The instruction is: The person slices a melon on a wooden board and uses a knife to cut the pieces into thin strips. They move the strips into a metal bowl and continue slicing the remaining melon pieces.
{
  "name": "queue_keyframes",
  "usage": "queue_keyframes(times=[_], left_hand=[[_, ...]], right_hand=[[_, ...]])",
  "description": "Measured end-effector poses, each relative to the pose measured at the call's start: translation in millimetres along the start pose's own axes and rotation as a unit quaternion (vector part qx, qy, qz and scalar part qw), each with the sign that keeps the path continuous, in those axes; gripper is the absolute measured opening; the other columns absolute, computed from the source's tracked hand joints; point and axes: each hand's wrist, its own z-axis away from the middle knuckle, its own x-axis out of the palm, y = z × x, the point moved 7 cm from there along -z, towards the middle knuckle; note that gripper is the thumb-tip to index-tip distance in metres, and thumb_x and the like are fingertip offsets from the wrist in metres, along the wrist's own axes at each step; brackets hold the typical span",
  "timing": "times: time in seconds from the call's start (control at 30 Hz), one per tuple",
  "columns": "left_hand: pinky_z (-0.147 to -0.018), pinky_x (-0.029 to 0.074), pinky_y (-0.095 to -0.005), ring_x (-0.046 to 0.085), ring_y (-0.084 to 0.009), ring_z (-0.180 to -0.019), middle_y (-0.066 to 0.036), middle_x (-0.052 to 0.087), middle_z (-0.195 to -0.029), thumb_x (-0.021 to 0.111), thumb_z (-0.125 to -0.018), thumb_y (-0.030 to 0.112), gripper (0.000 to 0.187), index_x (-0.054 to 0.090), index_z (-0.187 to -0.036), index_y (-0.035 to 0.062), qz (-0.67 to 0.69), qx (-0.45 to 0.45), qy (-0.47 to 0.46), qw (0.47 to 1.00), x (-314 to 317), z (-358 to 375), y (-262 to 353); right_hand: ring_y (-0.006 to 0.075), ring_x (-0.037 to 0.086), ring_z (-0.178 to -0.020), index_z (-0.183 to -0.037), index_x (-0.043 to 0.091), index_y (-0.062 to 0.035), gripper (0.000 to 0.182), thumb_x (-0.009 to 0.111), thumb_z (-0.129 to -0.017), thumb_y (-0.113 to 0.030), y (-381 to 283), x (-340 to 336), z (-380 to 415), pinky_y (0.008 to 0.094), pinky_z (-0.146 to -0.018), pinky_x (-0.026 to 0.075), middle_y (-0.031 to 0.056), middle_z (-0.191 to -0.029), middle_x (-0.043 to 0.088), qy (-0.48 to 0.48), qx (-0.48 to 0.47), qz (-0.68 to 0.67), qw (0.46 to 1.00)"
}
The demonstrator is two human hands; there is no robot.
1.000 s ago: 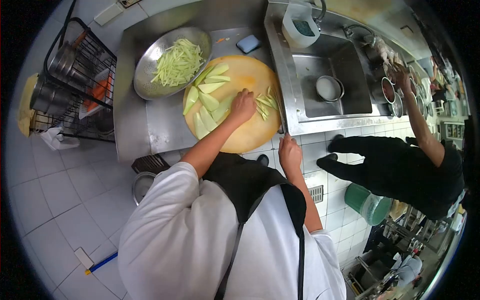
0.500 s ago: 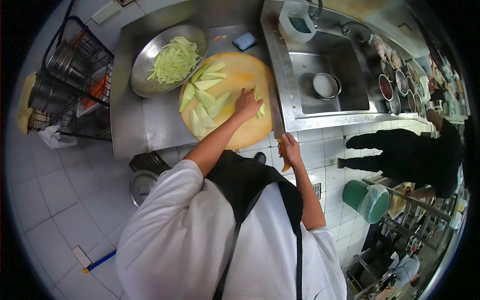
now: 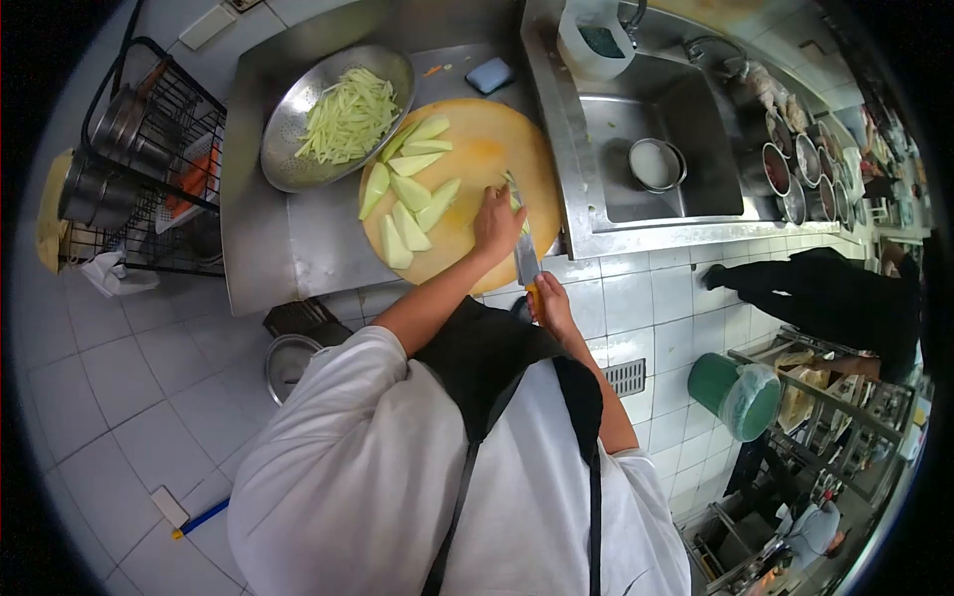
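On the round wooden board [image 3: 487, 129], my left hand [image 3: 498, 221] is closed over thin pale green slices [image 3: 513, 189], partly hidden by its fingers. My right hand [image 3: 550, 301] grips the yellow handle of a knife [image 3: 526, 256], whose blade lies over the board's right part, just beside my left fingertips. Several pale green wedges [image 3: 409, 191] rest on the left half of the board. At the upper left of the board, a perforated steel colander [image 3: 282, 141] holds a heap of green strips [image 3: 348, 117].
A blue sponge [image 3: 490, 75] lies behind the board. To the right is a steel sink [image 3: 696, 109] with a small bowl [image 3: 656, 165]. Metal pots [image 3: 775, 171] line its far side. A person in black [image 3: 825, 298] stands at the right, near a green bin [image 3: 714, 381].
My right hand has moved left and brought the knife from the board's right edge onto the board by my left hand. The person in black has shifted.
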Motion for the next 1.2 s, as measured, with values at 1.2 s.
queue_keyframes(times=[1.2], left_hand=[[-0.081,0.056,-0.0405,0.07,-0.0312,-0.096,-0.016,0.071,-0.109,0.065,-0.095,0.011,0.02,0.071,-0.112,0.0019,0.068,0.097,0.194,0.974,-266.6,-41.0,-74.8]], right_hand=[[0.0139,0.053,-0.051,-0.106,0.058,-0.006,0.026,0.052,-0.107,-0.031,-177.3,106.2,22.0,0.028,-0.047,0.044,0.0051,-0.071,0.057,-0.068,-0.033,0.025,0.997]])
